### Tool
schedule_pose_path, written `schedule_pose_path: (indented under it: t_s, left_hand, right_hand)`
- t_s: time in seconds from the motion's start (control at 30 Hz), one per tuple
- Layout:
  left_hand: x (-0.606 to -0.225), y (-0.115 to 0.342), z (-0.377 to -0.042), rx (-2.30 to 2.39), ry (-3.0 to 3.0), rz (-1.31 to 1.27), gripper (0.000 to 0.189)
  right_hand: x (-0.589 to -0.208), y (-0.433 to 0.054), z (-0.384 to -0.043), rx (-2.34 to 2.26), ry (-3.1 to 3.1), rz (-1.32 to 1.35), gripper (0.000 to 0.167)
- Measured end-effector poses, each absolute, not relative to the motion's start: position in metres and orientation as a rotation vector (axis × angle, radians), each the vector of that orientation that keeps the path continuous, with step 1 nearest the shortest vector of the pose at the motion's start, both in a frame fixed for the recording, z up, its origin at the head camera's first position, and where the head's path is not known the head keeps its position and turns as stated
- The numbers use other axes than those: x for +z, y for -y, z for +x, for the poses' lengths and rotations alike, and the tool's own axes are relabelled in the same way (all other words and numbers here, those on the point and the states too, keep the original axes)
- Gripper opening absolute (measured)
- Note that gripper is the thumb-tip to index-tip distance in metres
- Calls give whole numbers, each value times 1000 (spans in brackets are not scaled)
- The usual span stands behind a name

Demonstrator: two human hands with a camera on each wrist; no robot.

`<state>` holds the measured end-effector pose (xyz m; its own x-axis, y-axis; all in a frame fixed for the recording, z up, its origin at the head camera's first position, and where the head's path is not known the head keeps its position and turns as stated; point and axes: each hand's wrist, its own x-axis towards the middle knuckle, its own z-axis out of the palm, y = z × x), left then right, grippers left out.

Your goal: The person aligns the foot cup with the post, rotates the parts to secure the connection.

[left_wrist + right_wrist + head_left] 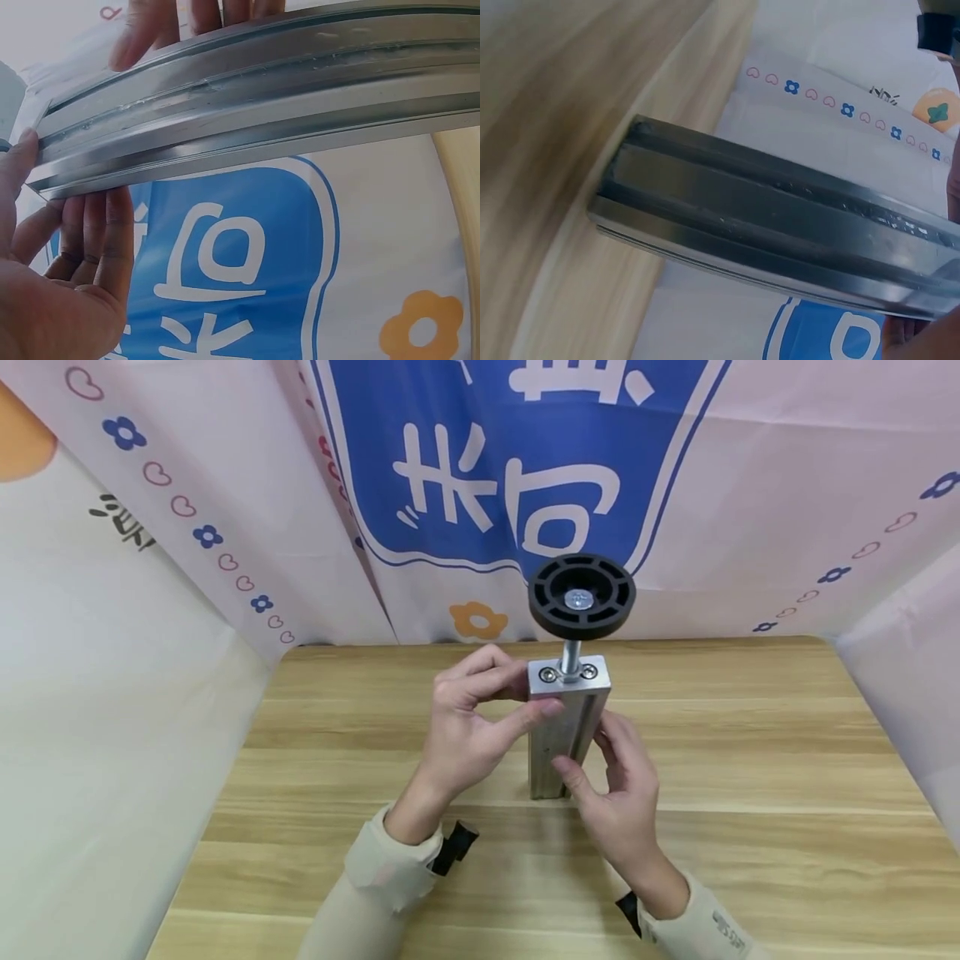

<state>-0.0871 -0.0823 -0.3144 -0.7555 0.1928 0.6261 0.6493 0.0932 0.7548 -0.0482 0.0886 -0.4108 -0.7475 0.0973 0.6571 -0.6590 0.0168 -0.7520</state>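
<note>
An aluminium extrusion profile (553, 739) is held upright over the table, with long grooves along its sides. A round black levelling foot (579, 578) on a threaded steel stem tops its upper end, between two screw heads. Near that end my left hand (467, 731) grips the profile, thumb on the near face and fingers round the left side. Lower down, my right hand (624, 802) holds it from the right with the thumb on the front. The right wrist view shows the profile's lower end (622, 172) by the tabletop; whether it touches I cannot tell.
The wood-grain table (322, 777) extends on both sides of the hands. Behind it hangs a white printed cloth (712, 527) with a blue sign pattern, and pale cloth walls stand at left and right. Each wrist wears a band with a small black camera (453, 847).
</note>
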Motion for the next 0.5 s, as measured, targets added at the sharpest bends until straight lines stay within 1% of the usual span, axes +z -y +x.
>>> schedule_pose_path:
  t_s: [0.2,0.5]
  left_hand:
    - [-313,82,-85,-1719,2052,-770,28]
    - [-306,80,-81,-1713,2108,-715,28]
  right_hand:
    - [-418,-86,-46,1666,1814,539,70]
    - [-432,-74,-36,1377,2015,314,78]
